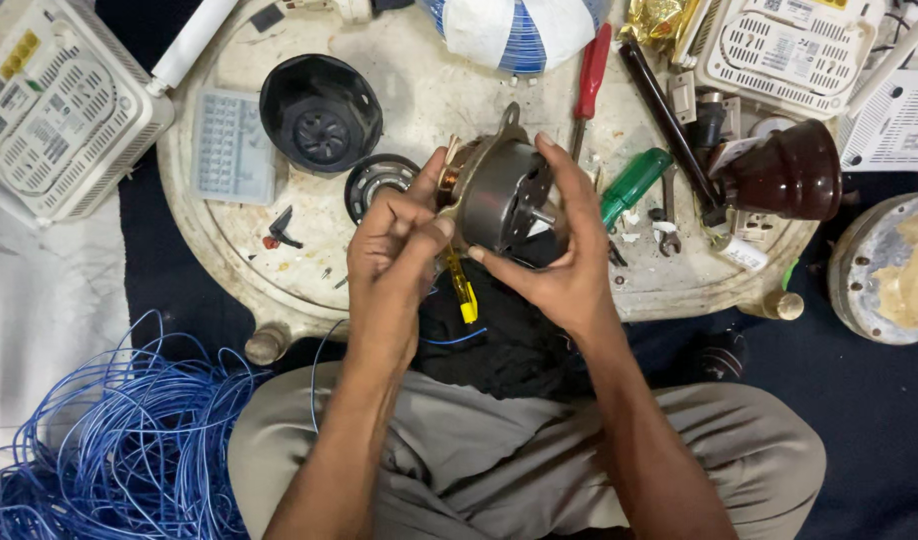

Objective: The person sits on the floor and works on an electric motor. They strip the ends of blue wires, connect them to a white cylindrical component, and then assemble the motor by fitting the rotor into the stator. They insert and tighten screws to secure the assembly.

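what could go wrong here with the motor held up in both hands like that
1. The motor is held in the air by the right hand alone, so it might slip and drop onto the round table.
2. The left hand works at the copper windings; thin wire there could get nicked.
3. The blue wire piled beside the knee could snag.

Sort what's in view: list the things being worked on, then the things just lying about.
In hand: motor, held by right hand; yellow-handled tool, in left hand.

Lying about: red screwdriver, green screwdriver, black fan housing, blue wire, brown jug.
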